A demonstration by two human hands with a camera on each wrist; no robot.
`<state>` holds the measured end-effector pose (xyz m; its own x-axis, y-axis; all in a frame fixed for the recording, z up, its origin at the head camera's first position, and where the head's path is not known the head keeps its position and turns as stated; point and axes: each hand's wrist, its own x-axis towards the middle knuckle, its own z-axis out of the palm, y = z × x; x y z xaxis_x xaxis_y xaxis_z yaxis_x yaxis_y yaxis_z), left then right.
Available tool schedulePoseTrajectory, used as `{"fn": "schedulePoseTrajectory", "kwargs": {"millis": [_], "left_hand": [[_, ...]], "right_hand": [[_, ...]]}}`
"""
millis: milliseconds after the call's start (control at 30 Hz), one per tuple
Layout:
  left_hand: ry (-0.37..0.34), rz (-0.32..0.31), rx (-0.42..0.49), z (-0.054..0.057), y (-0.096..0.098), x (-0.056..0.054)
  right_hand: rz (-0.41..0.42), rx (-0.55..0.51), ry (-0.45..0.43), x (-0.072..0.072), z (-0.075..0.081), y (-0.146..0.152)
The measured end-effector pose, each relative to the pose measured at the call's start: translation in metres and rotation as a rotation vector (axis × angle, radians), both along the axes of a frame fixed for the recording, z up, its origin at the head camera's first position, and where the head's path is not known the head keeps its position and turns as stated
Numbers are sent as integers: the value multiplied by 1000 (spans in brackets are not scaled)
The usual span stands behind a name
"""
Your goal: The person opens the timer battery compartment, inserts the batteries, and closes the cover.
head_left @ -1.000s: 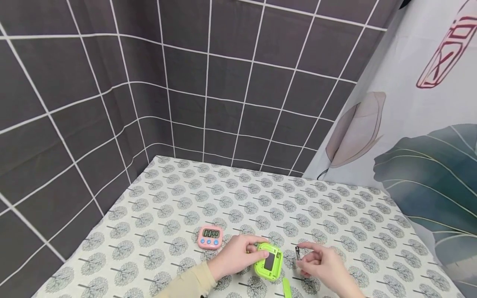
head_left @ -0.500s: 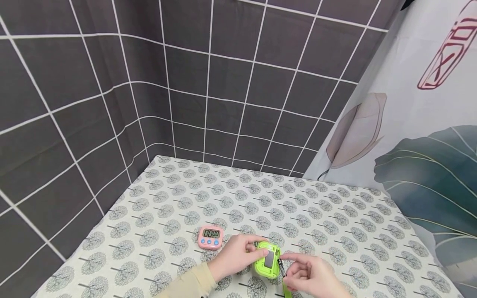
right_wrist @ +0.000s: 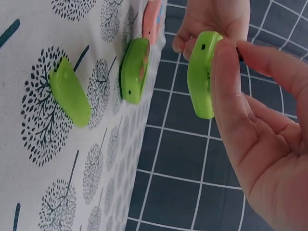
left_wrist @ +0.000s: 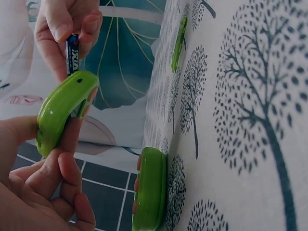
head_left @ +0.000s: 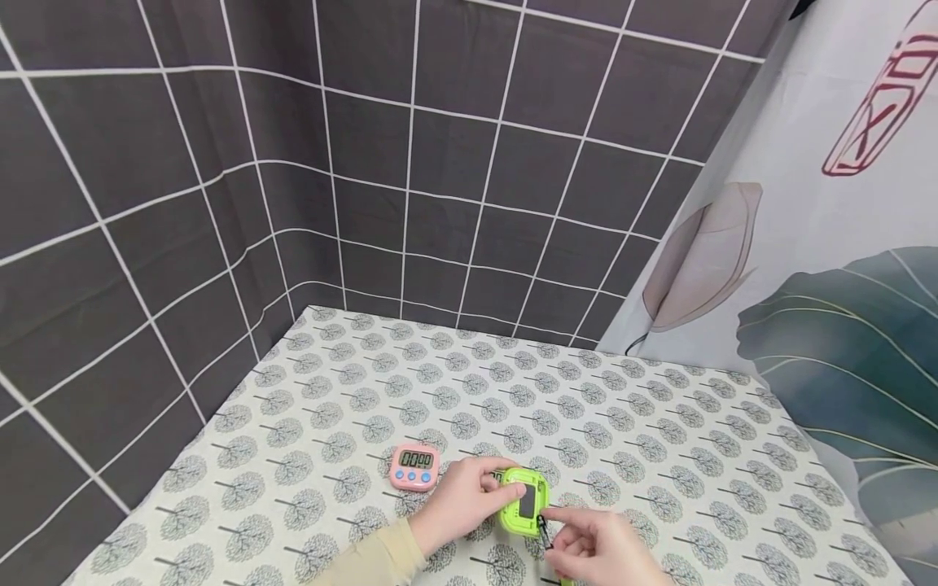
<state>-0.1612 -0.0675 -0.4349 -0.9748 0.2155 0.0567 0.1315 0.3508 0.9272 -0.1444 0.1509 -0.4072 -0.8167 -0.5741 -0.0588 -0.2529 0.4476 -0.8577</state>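
Note:
My left hand (head_left: 465, 500) holds a lime-green digital timer (head_left: 529, 500) with its back turned up, thumb on the back. Between the thumb and index finger of my right hand (head_left: 597, 541) is a slim black battery (head_left: 544, 531), tilted, its far end right at the timer's right edge. The left wrist view shows this battery (left_wrist: 72, 53) partly behind the raised timer (left_wrist: 60, 106). The timer's battery cover (right_wrist: 70, 94), a curved green piece, lies loose on the cloth. In the right wrist view my fingers hide most of the battery.
A second green timer (left_wrist: 151, 190) lies on the cloth below my left hand; the head view mostly hides it. Left of that hand sits a pink timer (head_left: 414, 468) reading 00:00. Tree-print cloth (head_left: 352, 350) covers the table, with a dark grid-patterned curtain (head_left: 454, 163) behind.
My right hand has moved left with the battery, from beside the timer to its right edge. The left hand has shifted the timer slightly up and left.

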Motion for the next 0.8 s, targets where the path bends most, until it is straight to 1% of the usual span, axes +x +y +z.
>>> {"fn": "schedulePoseTrajectory", "kwargs": {"millis": [300, 433, 533, 700, 800], "left_hand": [[7, 0, 6, 1, 0, 2], [3, -1, 8, 0, 1, 2], [-2, -2, 12, 0, 1, 2], [7, 2, 18, 1, 0, 4], [10, 1, 17, 2, 0, 4]], "right_hand": [[-31, 25, 177, 3, -3, -5], [-20, 15, 274, 3, -7, -6], [4, 3, 342, 3, -9, -5], [46, 5, 382, 1, -10, -3], [39, 16, 410, 0, -10, -3]]}}
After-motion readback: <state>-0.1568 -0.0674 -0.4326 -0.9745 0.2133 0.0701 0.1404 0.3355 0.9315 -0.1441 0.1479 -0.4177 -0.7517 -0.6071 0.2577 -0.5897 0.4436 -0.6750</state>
